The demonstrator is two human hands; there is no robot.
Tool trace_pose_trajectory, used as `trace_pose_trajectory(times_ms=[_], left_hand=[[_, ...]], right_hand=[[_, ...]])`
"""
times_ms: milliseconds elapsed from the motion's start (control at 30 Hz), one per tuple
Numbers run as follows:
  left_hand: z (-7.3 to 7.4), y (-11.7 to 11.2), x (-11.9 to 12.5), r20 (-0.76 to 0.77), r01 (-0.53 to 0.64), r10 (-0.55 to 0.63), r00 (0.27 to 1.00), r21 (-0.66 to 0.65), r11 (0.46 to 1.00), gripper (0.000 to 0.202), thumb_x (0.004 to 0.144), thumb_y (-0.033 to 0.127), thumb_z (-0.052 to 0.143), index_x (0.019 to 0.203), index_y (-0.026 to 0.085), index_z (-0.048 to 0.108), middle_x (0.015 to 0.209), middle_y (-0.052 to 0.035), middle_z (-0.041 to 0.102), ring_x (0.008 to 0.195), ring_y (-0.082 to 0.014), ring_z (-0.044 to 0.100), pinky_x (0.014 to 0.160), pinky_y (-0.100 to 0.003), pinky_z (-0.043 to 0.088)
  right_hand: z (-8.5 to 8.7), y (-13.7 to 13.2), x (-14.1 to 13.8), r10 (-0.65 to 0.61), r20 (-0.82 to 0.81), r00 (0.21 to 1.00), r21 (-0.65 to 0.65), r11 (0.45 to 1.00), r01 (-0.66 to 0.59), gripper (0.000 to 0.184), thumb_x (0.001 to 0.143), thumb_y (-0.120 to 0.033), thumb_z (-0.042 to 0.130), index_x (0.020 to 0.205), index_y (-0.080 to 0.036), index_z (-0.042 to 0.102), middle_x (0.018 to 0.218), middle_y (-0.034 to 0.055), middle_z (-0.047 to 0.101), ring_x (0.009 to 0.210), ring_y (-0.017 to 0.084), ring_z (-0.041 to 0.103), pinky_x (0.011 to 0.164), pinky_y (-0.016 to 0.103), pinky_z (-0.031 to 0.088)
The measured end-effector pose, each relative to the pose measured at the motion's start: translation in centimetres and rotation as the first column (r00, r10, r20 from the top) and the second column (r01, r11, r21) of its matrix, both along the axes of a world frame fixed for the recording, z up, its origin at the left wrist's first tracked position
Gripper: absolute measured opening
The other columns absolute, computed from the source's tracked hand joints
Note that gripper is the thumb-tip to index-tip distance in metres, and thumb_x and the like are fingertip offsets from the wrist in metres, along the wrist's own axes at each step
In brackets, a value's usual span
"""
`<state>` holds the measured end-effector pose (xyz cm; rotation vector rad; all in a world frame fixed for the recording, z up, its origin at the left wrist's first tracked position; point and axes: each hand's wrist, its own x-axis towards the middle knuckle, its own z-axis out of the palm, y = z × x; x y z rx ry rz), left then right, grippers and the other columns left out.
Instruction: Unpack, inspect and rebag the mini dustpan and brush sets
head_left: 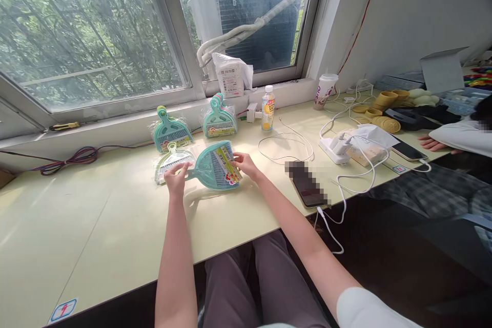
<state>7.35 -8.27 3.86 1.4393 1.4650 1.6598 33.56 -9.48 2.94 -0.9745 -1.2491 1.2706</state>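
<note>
Between my two hands is a teal dustpan and brush set [209,166] in clear wrap, with a green and white label. My left hand [177,179] is closed around its handle end. At the pan's wide edge, the fingers of my right hand [245,165] pinch the side by the label. Just behind my left hand lies a pale, whitish wrapped set [173,156], partly hidden by that hand. Farther back, near the window, stand a teal wrapped set [171,132] with a green-topped handle and another teal set [220,118] with a reddish piece behind its handle.
A juice bottle [268,108], a paper cup [325,91] and a bagged package [232,76] stand along the back. To the right are a phone [307,187], a power strip [335,149] and loose white cables. Another person's hand [438,142] rests at far right.
</note>
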Motion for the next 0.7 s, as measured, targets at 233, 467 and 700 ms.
trace_pose_trajectory(times_ms=[233, 467, 700], left_hand=[[-0.8, 0.8, -3.9, 0.237, -0.475, 0.460, 0.856, 0.010, 0.880, 0.016, 0.086, 0.032, 0.052, 0.088, 0.016, 0.057, 0.089, -0.0099, 0.070, 0.085, -0.0221, 0.068, 0.088, -0.040, 0.052], [-0.8, -0.5, -4.9, -0.076, -0.505, 0.501, 0.862, -0.060, 0.861, 0.050, 0.092, 0.029, 0.042, 0.138, 0.012, 0.034, 0.139, -0.0249, 0.044, 0.137, -0.0330, 0.038, 0.112, -0.053, 0.028], [0.1, -1.3, 3.3, 0.024, -0.063, 0.063, 0.998, -0.010, 0.998, 0.058, 0.096, 0.045, 0.037, 0.149, 0.023, 0.028, 0.143, -0.0154, 0.048, 0.133, -0.0274, 0.046, 0.107, -0.047, 0.040]], right_hand=[[-0.3, 0.8, 1.0, -0.178, -0.130, 0.975, -0.019, 0.984, 0.177, 0.037, 0.067, -0.036, 0.078, 0.098, -0.020, 0.067, 0.085, 0.0045, 0.076, 0.072, 0.019, 0.068, 0.051, 0.025, 0.047], [-0.9, 1.3, 1.3, -0.341, -0.332, 0.879, -0.148, 0.940, 0.309, 0.036, 0.067, -0.030, 0.079, 0.096, -0.019, 0.062, 0.089, 0.0044, 0.075, 0.072, 0.018, 0.069, 0.066, 0.031, 0.057], [-1.1, 0.4, -1.1, -0.322, -0.396, 0.860, -0.160, 0.946, 0.281, 0.028, 0.073, -0.026, 0.075, 0.096, -0.019, 0.060, 0.090, 0.0045, 0.075, 0.078, 0.018, 0.071, 0.076, 0.034, 0.059]])
